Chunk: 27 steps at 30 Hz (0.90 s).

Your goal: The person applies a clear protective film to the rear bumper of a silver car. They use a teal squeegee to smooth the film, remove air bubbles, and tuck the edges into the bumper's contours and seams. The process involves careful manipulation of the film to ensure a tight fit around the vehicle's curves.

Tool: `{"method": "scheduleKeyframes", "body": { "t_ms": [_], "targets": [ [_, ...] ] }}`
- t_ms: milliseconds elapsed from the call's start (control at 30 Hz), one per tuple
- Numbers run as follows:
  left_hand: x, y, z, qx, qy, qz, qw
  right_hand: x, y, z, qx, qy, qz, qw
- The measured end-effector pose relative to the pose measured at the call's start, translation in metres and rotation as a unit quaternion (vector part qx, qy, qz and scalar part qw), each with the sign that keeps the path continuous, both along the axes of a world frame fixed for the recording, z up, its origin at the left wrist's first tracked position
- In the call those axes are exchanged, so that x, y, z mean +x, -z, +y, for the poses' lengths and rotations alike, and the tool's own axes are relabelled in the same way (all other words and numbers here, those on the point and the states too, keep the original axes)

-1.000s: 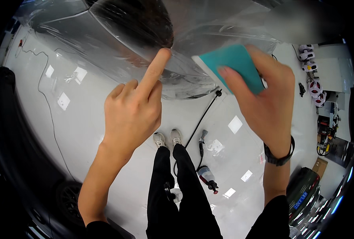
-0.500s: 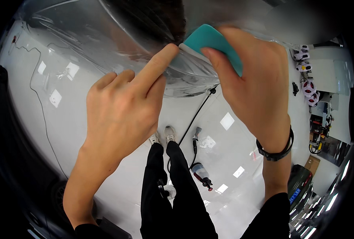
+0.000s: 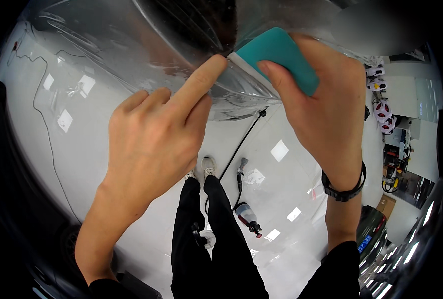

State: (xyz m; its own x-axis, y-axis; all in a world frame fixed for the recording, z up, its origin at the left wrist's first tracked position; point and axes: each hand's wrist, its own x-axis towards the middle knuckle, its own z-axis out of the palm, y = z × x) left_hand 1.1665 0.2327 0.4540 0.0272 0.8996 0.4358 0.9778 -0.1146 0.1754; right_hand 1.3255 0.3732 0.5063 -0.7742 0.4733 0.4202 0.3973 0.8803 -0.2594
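Note:
My left hand (image 3: 159, 117) has its index finger stretched to the clear film (image 3: 97, 37) over a car body panel, its tip just left of the squeegee's edge, with the other fingers curled. My right hand (image 3: 326, 107) grips a teal squeegee (image 3: 286, 52) with a pale edge, thumb on its face, the edge against the creased film at the dark recess (image 3: 209, 25). A black watch is on my right wrist.
A spray bottle (image 3: 246, 213) and a nozzle on a black hose (image 3: 240, 169) lie on the white floor by my feet. A dark car (image 3: 12, 189) stands at left, another car (image 3: 368, 229) at lower right. Equipment (image 3: 398, 154) lines the right side.
Both hands moved up toward the film over the last second, and the squeegee went from slightly apart to against it beside my fingertip. In the last half second it has shifted slightly right.

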Motion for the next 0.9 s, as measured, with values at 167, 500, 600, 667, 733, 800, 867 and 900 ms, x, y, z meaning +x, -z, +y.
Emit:
{"method": "scheduleKeyframes", "body": {
  "t_ms": [167,500,600,667,733,800,867,900],
  "targets": [
    [0.000,0.002,-0.002,0.004,0.001,0.001,1.000,0.002,0.000,-0.001,-0.021,0.004,-0.019,1.000],
    [0.001,0.002,-0.004,-0.014,-0.002,-0.003,1.000,0.006,0.002,-0.004,-0.032,0.009,-0.019,0.999],
    [0.002,0.002,-0.004,-0.006,-0.002,-0.007,1.000,0.008,0.007,0.000,-0.014,0.001,0.002,1.000],
    [0.002,0.002,-0.004,0.000,-0.002,-0.008,1.000,0.010,0.007,0.001,-0.016,0.005,-0.001,1.000],
    [0.002,0.002,-0.005,0.007,-0.001,-0.009,1.000,0.011,0.003,0.004,-0.041,0.001,0.002,0.999],
    [0.002,0.001,-0.005,0.005,-0.001,-0.008,1.000,0.012,-0.002,0.003,-0.068,0.010,0.008,0.998],
    [0.002,0.001,-0.004,0.003,-0.002,-0.010,1.000,0.015,-0.007,-0.001,-0.083,0.038,0.013,0.996],
    [0.002,0.001,-0.004,0.003,-0.002,-0.013,1.000,0.016,-0.009,-0.002,-0.079,0.047,0.017,0.996]
  ]
}}
